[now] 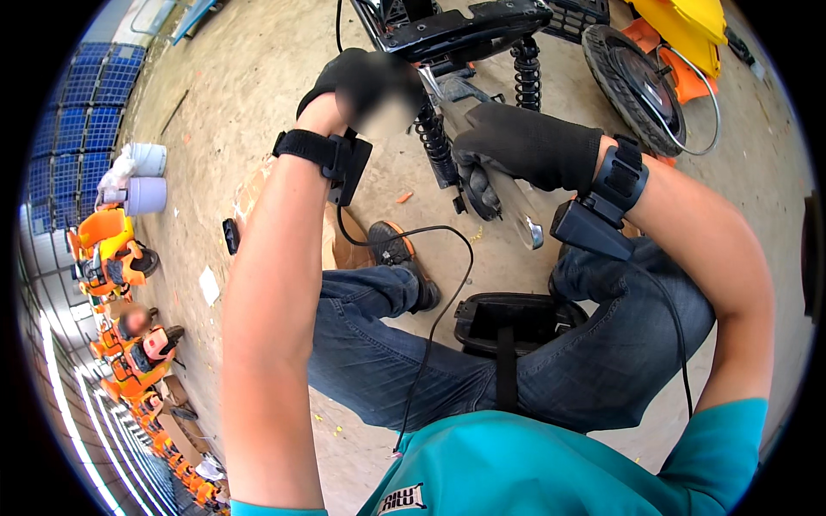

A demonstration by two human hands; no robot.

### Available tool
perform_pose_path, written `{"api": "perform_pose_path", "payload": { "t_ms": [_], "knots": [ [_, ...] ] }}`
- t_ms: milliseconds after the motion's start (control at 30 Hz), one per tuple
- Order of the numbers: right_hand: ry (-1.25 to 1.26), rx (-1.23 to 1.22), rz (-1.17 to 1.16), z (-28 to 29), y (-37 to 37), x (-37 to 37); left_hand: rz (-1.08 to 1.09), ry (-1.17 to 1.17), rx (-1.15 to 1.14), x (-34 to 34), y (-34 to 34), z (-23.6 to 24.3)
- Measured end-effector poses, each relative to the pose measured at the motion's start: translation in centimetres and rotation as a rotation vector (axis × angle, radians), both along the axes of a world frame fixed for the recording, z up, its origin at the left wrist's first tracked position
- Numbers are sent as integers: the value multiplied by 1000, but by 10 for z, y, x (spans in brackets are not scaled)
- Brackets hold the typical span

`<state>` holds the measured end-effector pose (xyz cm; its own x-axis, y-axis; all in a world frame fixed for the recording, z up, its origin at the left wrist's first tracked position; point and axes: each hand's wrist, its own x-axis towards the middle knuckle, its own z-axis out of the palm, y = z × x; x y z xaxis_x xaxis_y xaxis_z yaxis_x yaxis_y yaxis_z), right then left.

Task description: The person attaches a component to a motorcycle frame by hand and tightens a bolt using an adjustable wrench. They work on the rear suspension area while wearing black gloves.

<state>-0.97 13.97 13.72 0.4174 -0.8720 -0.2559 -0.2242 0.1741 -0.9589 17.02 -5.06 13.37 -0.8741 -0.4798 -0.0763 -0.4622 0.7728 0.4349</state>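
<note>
My gloved left hand [361,86] is raised at the black scooter frame [456,30]; a blur hides its fingers and whatever they touch. My gloved right hand [520,150] has its fingers curled around a silver metal part [529,219] below the frame, beside the lower end of a black spring shock absorber [434,146]. A second shock absorber [527,77] hangs to the right, behind my right hand. Thin cables run from the devices strapped to both my wrists.
A loose wheel [628,86] and yellow body panels [688,30] lie at upper right. An open black bin [473,322] sits between my legs. Buckets [146,193], blue crates [86,103] and several orange scooters [107,249] stand along the left. A small black object [231,236] lies on the floor.
</note>
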Motion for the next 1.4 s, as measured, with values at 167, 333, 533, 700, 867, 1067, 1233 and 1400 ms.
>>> {"api": "perform_pose_path", "payload": {
  "t_ms": [167,333,533,700,867,1067,1233,1400],
  "knots": [
    [-37,105,-56,0,0,-2,27,-72,-69,-7,15,0],
    [-48,302,-85,14,-3,3,371,-396,-322,-18,42,6],
    [576,-583,273,7,-4,-7,670,-16,-363,-13,92,-25],
    [446,-670,188,4,-5,-3,744,119,-305,-11,121,-54],
    [568,-498,263,13,-3,-4,803,158,-174,-11,132,-77],
    [606,-391,217,11,-5,0,780,256,-140,-6,136,-105],
    [127,258,4,23,-5,10,799,281,-75,-3,138,-124],
    [360,-378,129,5,1,0,788,303,-129,-5,134,-145]
  ]
}}
